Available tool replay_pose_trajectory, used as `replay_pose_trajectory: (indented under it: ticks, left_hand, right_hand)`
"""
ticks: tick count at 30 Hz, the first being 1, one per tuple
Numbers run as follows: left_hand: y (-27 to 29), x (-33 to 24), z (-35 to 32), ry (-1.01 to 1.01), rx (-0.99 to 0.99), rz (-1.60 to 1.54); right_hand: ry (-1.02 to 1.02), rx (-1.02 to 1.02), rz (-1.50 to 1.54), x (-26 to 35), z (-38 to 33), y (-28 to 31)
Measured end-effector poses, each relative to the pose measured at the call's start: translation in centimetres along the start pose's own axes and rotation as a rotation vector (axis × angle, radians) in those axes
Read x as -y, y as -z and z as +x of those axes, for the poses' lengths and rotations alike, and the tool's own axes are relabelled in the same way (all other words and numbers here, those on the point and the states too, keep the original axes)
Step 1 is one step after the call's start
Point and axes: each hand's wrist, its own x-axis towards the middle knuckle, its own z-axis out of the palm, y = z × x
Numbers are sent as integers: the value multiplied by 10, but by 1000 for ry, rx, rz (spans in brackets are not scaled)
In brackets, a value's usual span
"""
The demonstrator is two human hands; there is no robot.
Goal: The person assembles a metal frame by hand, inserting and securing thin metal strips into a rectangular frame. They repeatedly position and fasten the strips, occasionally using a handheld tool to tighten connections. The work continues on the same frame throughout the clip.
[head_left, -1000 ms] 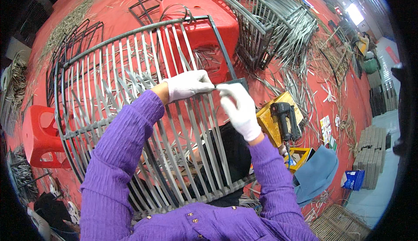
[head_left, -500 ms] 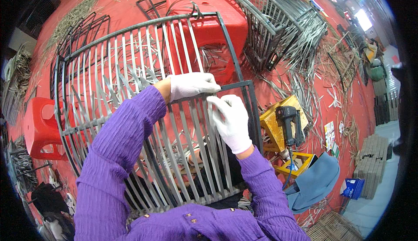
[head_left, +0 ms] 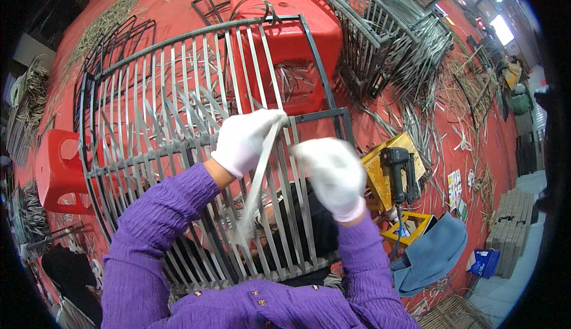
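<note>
A dark metal frame (head_left: 318,70) strung with several light grey flat strips lies across my lap and a red plastic stool (head_left: 285,2). My left hand (head_left: 242,143), in a white glove, is closed at the frame's middle crossbar. Its fingertips pinch a loose grey strip (head_left: 260,171), whose lower end is smeared by motion and hangs toward me over the other strips. My right hand (head_left: 333,174), also gloved in white, is just right of the left, above the strips near the frame's right side. Motion blurs its fingers, so their grip is unclear.
To the right, a black nail gun (head_left: 397,174) rests on a yellow stand (head_left: 372,168), beside a blue cloth (head_left: 437,251). A second red stool (head_left: 56,171) stands at left. More frames (head_left: 363,37) and loose strips (head_left: 422,49) are piled at the far right.
My left hand has turned and drawn nearer to me, now with a loose strip end in its fingers. My right hand has shifted slightly right and nearer, away from the crossbar.
</note>
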Motion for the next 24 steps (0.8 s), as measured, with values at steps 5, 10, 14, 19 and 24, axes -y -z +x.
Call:
replay_pose_trajectory:
  ticks: [5,10,14,19,24]
  left_hand:
    - [15,10,43,294,436,-1]
    - [15,16,38,399,402,-230]
    - [6,15,29,333,310,-133]
    - [6,20,34,351,327,-187]
    - [4,22,30,251,253,-106]
  right_hand:
    - [-931,-274,-874,-86,-119,128]
    - [-1382,377,-1208,-180,-271,167]
    - [-1242,92,-884,-198,-259,159]
    - [-1438,-146,29,-79,-139,203]
    - [-1188,-114,389,35,-19,168]
